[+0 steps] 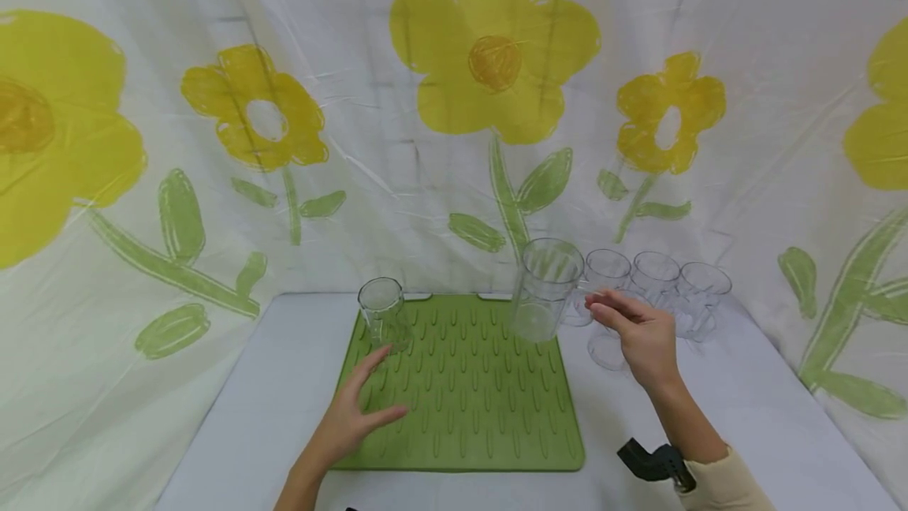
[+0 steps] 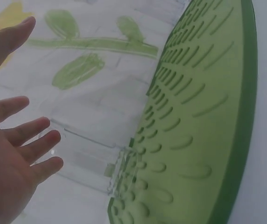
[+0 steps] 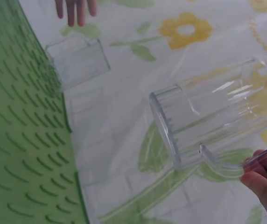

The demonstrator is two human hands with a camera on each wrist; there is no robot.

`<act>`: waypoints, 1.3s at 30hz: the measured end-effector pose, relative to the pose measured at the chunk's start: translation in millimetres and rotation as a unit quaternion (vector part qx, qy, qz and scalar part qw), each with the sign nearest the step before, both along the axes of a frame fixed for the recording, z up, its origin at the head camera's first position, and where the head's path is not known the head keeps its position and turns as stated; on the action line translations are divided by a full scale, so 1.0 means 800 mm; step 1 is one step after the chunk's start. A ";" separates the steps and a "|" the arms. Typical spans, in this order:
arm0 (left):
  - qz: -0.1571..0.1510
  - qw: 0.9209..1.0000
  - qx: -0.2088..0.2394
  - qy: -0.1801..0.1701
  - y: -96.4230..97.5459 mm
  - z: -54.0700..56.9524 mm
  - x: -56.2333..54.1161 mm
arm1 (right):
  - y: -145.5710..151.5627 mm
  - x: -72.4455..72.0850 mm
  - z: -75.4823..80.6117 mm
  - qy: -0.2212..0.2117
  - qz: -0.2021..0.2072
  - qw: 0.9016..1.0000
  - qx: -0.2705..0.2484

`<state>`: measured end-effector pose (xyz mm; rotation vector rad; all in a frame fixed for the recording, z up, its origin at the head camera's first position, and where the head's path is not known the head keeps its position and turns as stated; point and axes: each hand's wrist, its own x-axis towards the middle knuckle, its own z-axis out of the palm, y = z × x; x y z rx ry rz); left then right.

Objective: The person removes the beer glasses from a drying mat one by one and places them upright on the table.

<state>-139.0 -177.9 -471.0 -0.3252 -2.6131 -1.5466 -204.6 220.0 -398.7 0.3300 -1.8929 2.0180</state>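
Observation:
My right hand (image 1: 641, 330) pinches the handle of a clear mug (image 1: 542, 298) and holds it in the air over the right back part of a green drying mat (image 1: 468, 408). In the right wrist view the mug (image 3: 213, 116) is see-through, with nothing visible inside. A second clear cup (image 1: 385, 314) stands on the mat's back left corner. My left hand (image 1: 347, 416) hovers over the mat's left side, thumb and fingers spread, just in front of that cup. Between the left fingers there is nothing.
Several more clear cups (image 1: 656, 278) stand grouped on the white table (image 1: 638, 448) to the right of the mat, partly behind my right hand. A white curtain (image 1: 369, 203) with yellow flowers hangs behind the table.

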 end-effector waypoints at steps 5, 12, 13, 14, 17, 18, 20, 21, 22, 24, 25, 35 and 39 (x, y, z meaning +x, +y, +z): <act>0.006 1.000 -0.016 0.002 -0.007 -0.007 0.002 | 0.008 0.000 0.002 -0.002 -0.022 1.000 0.002; 0.015 0.999 -0.028 -0.002 -0.016 -0.013 0.003 | 0.020 0.001 0.002 0.007 -0.029 0.999 -0.015; 0.016 0.999 -0.031 -0.004 -0.018 -0.014 0.004 | 0.022 0.001 0.002 0.008 -0.030 0.999 -0.019; 0.017 0.999 -0.034 -0.005 -0.019 -0.015 0.004 | 0.024 0.001 0.001 0.009 -0.031 0.999 -0.025; 0.021 0.999 -0.047 -0.014 -0.025 -0.018 0.008 | 0.029 0.002 0.001 0.011 -0.036 0.999 -0.037; 0.025 0.998 -0.050 -0.021 -0.027 -0.020 0.010 | 0.031 0.002 0.000 0.012 -0.038 0.998 -0.041; 0.030 0.997 -0.059 -0.031 -0.031 -0.022 0.012 | 0.036 0.003 0.000 0.013 -0.049 0.998 -0.044; 0.033 0.997 -0.066 -0.037 -0.032 -0.023 0.013 | 0.038 0.003 0.001 0.013 -0.056 0.997 -0.046; 0.036 0.996 -0.073 -0.041 -0.035 -0.025 0.014 | 0.040 0.003 0.001 0.015 -0.061 0.997 -0.051; 0.041 0.995 -0.084 -0.048 -0.039 -0.027 0.015 | 0.044 0.002 0.002 0.016 -0.072 0.996 -0.059; 0.041 0.994 -0.091 -0.049 -0.042 -0.028 0.016 | 0.046 0.003 0.002 0.019 -0.074 0.995 -0.063; 0.047 0.986 -0.135 -0.088 -0.063 -0.038 0.016 | 0.065 0.001 0.007 0.034 -0.094 0.989 -0.111; 0.041 0.982 -0.152 -0.105 -0.071 -0.038 0.017 | 0.074 0.001 0.008 0.047 -0.106 0.987 -0.111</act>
